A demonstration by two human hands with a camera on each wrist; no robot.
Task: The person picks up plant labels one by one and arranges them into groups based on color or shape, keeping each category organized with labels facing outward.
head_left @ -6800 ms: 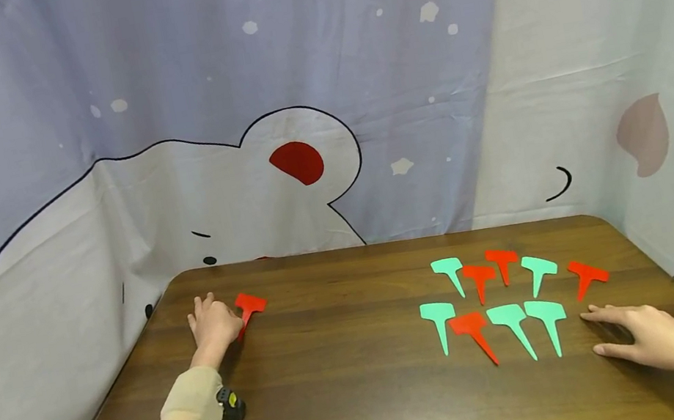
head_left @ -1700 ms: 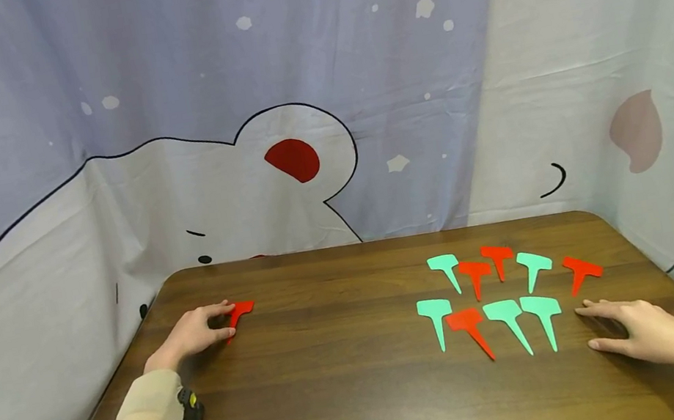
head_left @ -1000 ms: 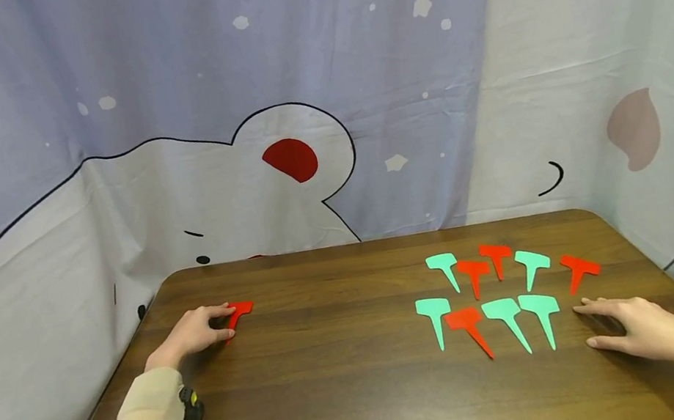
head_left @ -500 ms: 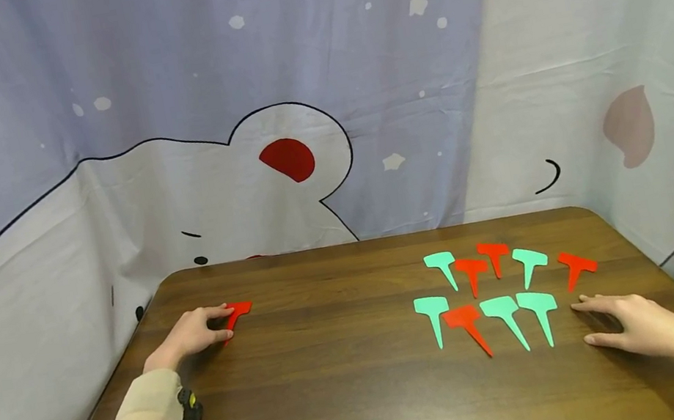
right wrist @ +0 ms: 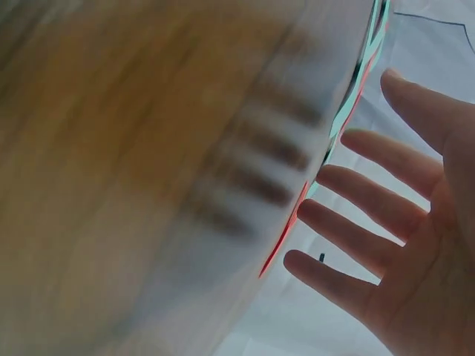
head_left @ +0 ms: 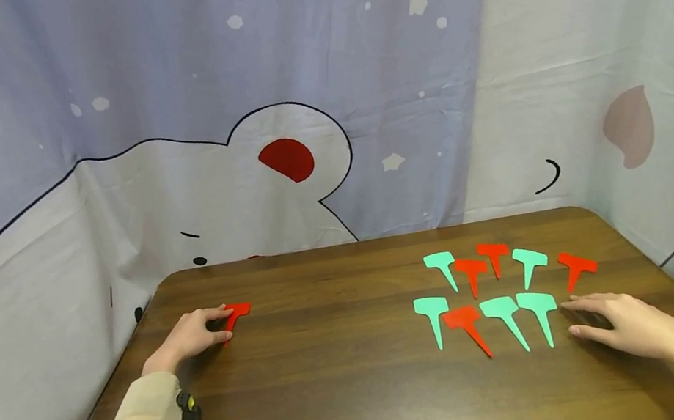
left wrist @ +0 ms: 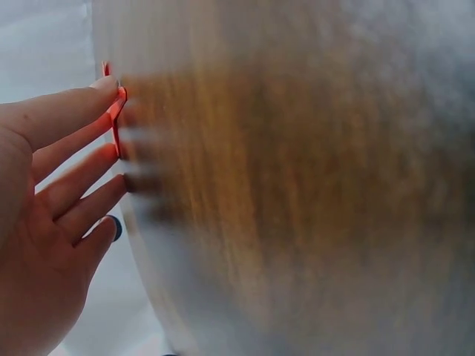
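Note:
My left hand (head_left: 187, 335) rests at the table's left side, thumb and fingertips touching a red T-shaped plant label (head_left: 238, 310) that lies flat. In the left wrist view its fingers (left wrist: 89, 204) are spread and nearly straight, with the red label at their tips. My right hand (head_left: 627, 325) hovers low at the right, fingers stretched and holding nothing. Its fingertips are close to a green T-shaped plant label (head_left: 536, 301) and below a red plant label (head_left: 577, 264). Several more green labels (head_left: 430, 306) and red labels (head_left: 462, 318) lie to its left in two loose rows.
The brown wooden table (head_left: 342, 402) has rounded far corners. A patterned curtain (head_left: 225, 184) hangs behind it and along both sides. A dark wrist device (head_left: 189, 411) sits at the left sleeve.
The left hand has moved slightly left with the red label since the oldest frame, its fingers now pointing right. The right hand has just shifted a little left, toward the green label.

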